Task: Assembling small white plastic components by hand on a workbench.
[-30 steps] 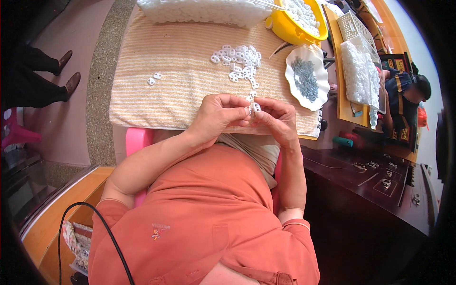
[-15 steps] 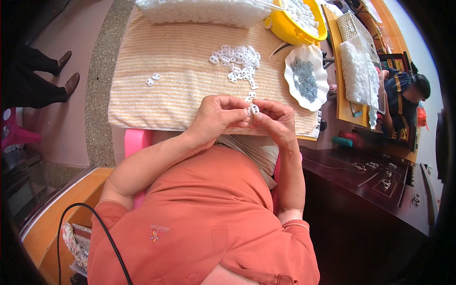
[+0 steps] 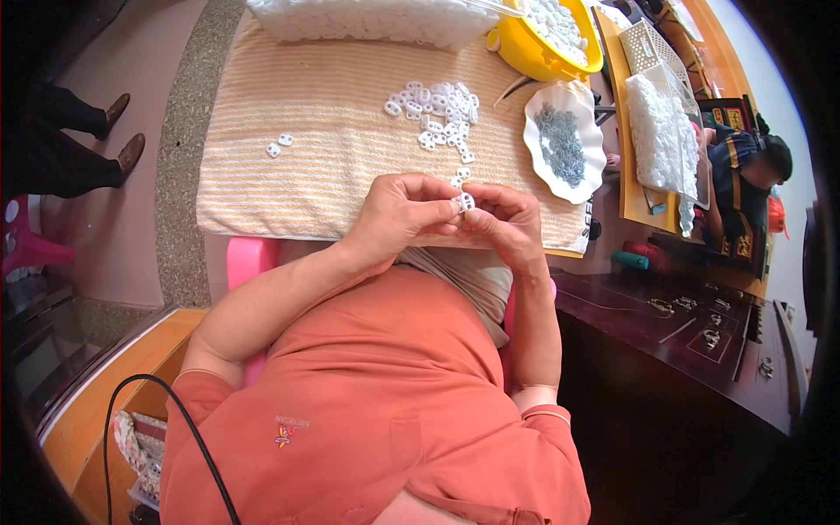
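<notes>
Between my fingertips is a small white oval plastic piece with two holes (image 3: 466, 202). My left hand (image 3: 404, 210) pinches it from the left with thumb and forefinger. On the other side my right hand (image 3: 507, 219) grips it the same way. Whether a second small part sits between the fingers is too small to tell. Just beyond my hands lie a few loose white pieces (image 3: 460, 175), trailing down from a larger pile of white pieces (image 3: 446, 109) on the striped towel (image 3: 315, 114). Two more white pieces (image 3: 279, 145) lie apart on the left.
A white scalloped dish (image 3: 534, 131) with small grey metal parts stands right of the pile. Behind are a clear bin (image 3: 376, 24) and a yellow basin (image 3: 525, 61), both full of white pieces. Another person (image 3: 744, 166) sits at the far right; someone's shoes (image 3: 131, 153) show at left.
The white piece between my fingers has turned slightly and shifted a little left. My hands have otherwise hardly moved.
</notes>
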A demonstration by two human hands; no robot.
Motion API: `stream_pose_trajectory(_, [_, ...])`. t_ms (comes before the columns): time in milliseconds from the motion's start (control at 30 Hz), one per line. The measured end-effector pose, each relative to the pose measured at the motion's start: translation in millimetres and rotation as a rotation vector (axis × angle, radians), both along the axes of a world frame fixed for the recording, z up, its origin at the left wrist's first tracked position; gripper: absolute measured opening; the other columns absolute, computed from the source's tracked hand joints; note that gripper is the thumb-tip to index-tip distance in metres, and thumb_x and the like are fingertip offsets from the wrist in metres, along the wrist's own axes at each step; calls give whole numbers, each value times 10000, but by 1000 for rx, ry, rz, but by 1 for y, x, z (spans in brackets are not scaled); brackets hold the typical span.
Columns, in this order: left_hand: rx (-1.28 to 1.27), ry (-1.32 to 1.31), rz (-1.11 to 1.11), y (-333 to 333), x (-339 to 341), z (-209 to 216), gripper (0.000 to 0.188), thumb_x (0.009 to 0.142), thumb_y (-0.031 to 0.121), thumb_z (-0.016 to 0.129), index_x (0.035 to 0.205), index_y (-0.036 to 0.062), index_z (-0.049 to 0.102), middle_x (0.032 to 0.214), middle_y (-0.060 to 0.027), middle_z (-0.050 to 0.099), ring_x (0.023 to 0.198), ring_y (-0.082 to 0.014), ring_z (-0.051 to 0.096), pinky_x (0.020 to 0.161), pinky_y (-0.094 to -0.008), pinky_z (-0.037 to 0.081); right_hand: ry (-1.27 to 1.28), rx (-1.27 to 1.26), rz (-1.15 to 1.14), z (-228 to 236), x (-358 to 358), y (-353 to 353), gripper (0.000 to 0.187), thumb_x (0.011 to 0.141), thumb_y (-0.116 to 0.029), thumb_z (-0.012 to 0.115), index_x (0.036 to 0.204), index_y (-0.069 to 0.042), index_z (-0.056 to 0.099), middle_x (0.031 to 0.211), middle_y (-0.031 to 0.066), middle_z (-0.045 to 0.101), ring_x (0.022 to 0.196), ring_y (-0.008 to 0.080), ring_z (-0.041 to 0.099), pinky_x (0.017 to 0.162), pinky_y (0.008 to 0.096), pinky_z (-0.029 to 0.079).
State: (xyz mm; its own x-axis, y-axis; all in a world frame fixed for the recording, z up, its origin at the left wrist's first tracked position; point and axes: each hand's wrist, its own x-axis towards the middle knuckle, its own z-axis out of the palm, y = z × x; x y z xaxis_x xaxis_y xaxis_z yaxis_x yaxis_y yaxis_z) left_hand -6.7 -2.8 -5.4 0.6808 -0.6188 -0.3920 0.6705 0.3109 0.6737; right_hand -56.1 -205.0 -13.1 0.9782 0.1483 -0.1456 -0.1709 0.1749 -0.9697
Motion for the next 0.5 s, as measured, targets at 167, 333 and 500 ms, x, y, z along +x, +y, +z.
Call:
stream_pose_trajectory(167, [-13,-13,8,-1,1,0,156,847,30,674,989,-22,633,899,-73,664,777,-121,649,712,-241,569,23,-14,-25,2,0,1,305,859,33,639,1159,73,596,913,162,691,777,188,681,696,288,572])
stream_pose_trajectory(333, [-39,-11,-9,0,1,-2,140,842,30,682,963,-14,628,883,-63,653,774,-114,643,706,-237,569,33,18,-23,-1,-1,0,303,860,35,634,1159,71,596,913,167,690,775,197,684,699,302,579])
stream_pose_trajectory(500, [-28,6,-29,1,1,-1,163,841,38,687,984,-12,626,904,-69,657,781,-115,646,707,-233,570,23,40,-10,-3,-2,-2,305,866,30,630,1167,63,597,917,176,691,775,206,686,696,305,580])
